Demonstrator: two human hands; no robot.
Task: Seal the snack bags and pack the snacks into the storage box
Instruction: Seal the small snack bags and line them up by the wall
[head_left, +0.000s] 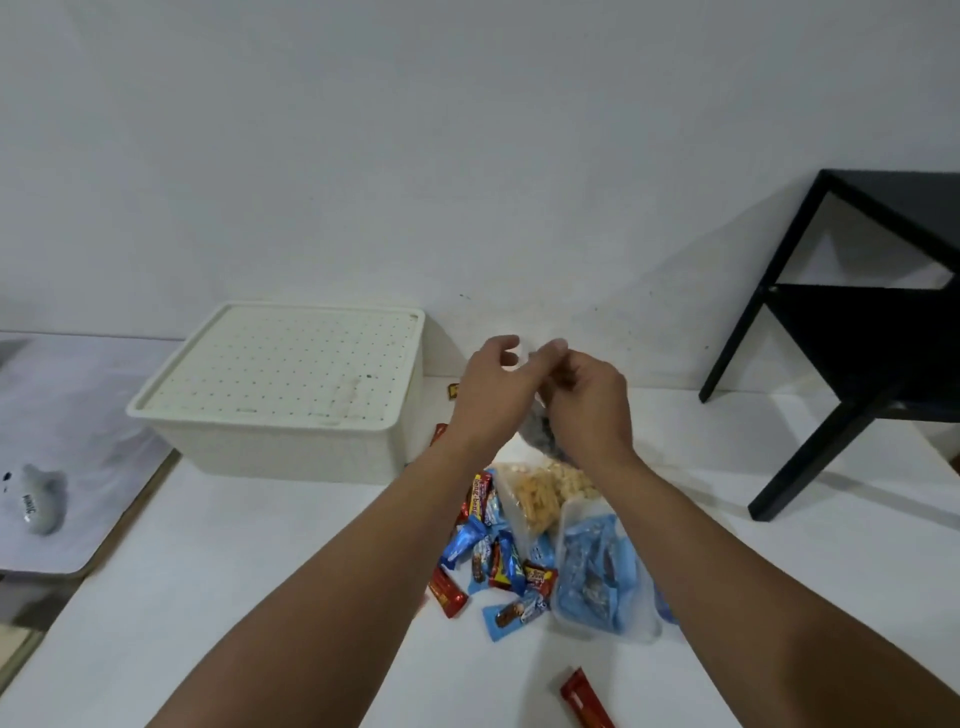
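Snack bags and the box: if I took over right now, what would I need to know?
Left hand: raised, fingers loosely curled, seems to hold nothing.
Right hand: fingers curled, pinching the top of a clear bag held above the pile.
Storage box: at the back left of the white table, lid on.
Clear bag of yellow snacks and clear bag of blue packets lie by the loose wrapped snacks; one red bar lies nearer you.
Done: nothing visibly packed.
Left: finish sealing, open the box, pack everything.
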